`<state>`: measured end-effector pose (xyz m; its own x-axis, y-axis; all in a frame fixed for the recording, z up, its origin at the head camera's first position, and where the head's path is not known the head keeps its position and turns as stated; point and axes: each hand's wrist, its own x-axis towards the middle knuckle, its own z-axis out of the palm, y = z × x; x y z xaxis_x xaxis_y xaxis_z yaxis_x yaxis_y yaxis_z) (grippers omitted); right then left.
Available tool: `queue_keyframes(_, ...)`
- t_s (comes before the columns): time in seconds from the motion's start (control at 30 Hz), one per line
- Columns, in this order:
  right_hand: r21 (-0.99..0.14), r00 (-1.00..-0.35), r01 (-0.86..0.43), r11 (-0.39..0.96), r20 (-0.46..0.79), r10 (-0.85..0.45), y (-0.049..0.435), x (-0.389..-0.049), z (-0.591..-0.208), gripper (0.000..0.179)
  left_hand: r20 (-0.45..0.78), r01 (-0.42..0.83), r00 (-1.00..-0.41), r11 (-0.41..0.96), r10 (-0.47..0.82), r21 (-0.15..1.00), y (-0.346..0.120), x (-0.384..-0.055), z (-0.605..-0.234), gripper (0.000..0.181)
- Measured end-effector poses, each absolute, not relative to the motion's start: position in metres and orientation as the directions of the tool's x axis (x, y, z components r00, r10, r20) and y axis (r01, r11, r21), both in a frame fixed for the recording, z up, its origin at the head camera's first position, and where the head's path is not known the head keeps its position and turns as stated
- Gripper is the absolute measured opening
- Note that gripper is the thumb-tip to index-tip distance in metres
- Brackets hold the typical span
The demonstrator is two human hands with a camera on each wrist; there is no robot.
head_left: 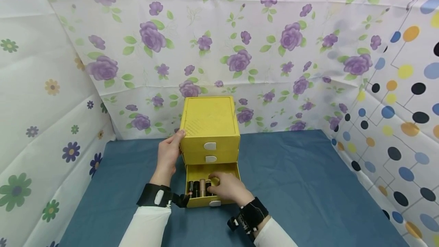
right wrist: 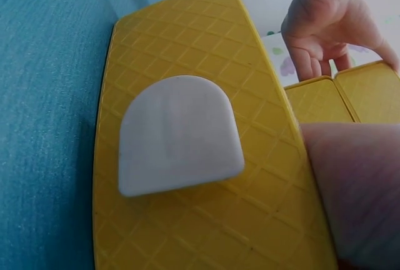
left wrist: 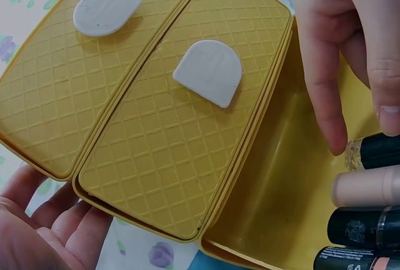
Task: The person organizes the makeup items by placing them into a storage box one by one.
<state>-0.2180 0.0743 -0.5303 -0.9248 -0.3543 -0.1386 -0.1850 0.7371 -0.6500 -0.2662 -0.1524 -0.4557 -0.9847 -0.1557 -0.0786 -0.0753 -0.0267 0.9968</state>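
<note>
A yellow drawer box stands upright with its bottom drawer pulled out. At its left side, my left hand holds the box, thumb at the top front corner and fingers along the side. Several lipstick tubes lie side by side in the drawer's left part, among them a beige tube and a black tube. My right hand reaches into the drawer and pinches a black lipstick tube with a clear end, one finger at that end and the thumb along it.
The two upper drawers are closed, each with a white tab handle. A blue cloth covers the table under the box. Behind hangs a flowered white sheet, and a dotted sheet hangs at the right.
</note>
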Motion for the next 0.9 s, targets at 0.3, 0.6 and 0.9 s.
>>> queue_keyframes(0.3, -0.655, -0.926, -0.192, 0.73, -0.126, -0.356, 0.075, -0.22, -0.534, 0.049, -0.078, -0.075, -0.984, -0.026, -0.16, 0.997, -0.152, -0.269, -0.456, 0.066)
queue_keyframes(0.6, -0.698, -0.935, -0.183, 0.692, -0.094, -0.343, 0.076, -0.216, -0.532, 0.045, -0.082, -0.081, -0.984, -0.011, -0.156, 0.997, -0.154, -0.27, -0.458, 0.067)
queue_keyframes(0.9, -0.74, -0.943, -0.252, 0.623, 0.042, -0.331, 0.088, -0.205, -0.494, 0.039, -0.079, -0.078, -0.986, -0.014, -0.149, 0.997, -0.154, -0.269, -0.459, 0.066)
